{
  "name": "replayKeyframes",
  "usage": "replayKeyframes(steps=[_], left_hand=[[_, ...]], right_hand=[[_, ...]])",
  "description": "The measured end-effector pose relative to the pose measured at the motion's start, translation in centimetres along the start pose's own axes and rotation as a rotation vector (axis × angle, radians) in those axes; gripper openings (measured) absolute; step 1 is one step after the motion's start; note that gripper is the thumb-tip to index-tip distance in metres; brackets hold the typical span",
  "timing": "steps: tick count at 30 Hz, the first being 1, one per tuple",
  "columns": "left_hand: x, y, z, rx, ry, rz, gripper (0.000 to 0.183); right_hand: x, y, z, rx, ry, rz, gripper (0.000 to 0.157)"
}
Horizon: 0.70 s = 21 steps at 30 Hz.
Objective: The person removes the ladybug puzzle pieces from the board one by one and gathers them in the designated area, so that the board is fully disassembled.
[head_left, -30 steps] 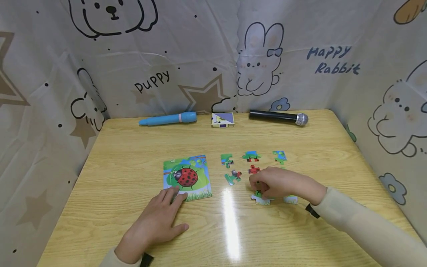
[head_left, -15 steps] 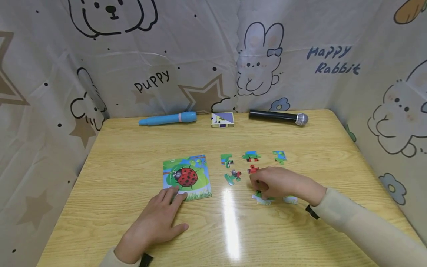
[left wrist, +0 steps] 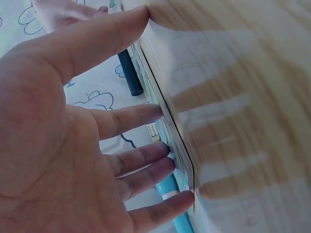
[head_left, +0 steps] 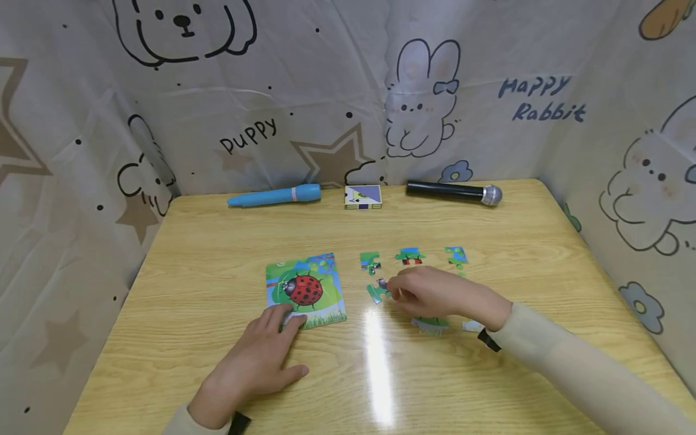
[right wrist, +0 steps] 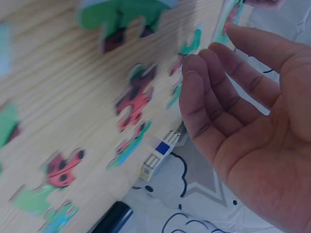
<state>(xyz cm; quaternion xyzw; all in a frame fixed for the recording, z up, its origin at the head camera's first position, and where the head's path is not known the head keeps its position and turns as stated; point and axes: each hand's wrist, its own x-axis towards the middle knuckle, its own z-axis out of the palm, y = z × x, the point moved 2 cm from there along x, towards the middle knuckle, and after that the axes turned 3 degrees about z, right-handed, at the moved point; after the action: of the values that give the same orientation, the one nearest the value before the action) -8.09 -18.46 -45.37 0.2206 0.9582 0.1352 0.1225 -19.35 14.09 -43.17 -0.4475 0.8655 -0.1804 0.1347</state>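
Note:
My left hand [head_left: 258, 353] rests at the near edge of a ladybug picture board [head_left: 304, 290]. In the left wrist view its straight fingers touch the board's edge [left wrist: 167, 107]. Over the loose puzzle pieces is my right hand [head_left: 435, 293], its fingertips beside a green-and-red left piece [head_left: 375, 294]. The right wrist view shows that hand [right wrist: 252, 111] loosely bent, thumb apart, nothing gripped. A red spotted centre piece [right wrist: 136, 99] lies flat on the table; in the head view the hand covers it. A grassy bottom piece [head_left: 429, 325] shows below the hand.
Along the far edge lie a blue microphone-shaped stick [head_left: 274, 196], a card box [head_left: 363, 197] and a black microphone [head_left: 454, 191]. More puzzle pieces lie at the top left [head_left: 371, 263], top middle [head_left: 410, 256] and top right [head_left: 455, 256]. A printed curtain [head_left: 326, 90] surrounds the table.
My right hand has shifted left from over the bottom middle piece to beside the left piece, uncovering more of the bottom piece. My left hand has stayed put.

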Motion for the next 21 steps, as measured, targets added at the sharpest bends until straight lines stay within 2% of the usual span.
replayKeyframes(steps=[4,11,17,21], left_hand=[[0.0,0.1,0.1,0.004,0.013,0.007,0.085],[-0.1,0.1,0.1,0.014,0.033,0.019,0.085],[-0.1,0.1,0.1,0.041,0.043,0.041,0.084],[-0.1,0.1,0.0,0.049,0.051,0.056,0.084]], right_hand=[[1.3,-0.8,-0.3,-0.009,0.027,-0.03,0.005],[4.3,-2.4,-0.1,-0.012,0.045,-0.026,0.005],[7.6,-4.3,1.1,0.022,0.032,-0.025,0.025],[9.9,-5.7,2.2,0.037,-0.02,0.014,0.04]])
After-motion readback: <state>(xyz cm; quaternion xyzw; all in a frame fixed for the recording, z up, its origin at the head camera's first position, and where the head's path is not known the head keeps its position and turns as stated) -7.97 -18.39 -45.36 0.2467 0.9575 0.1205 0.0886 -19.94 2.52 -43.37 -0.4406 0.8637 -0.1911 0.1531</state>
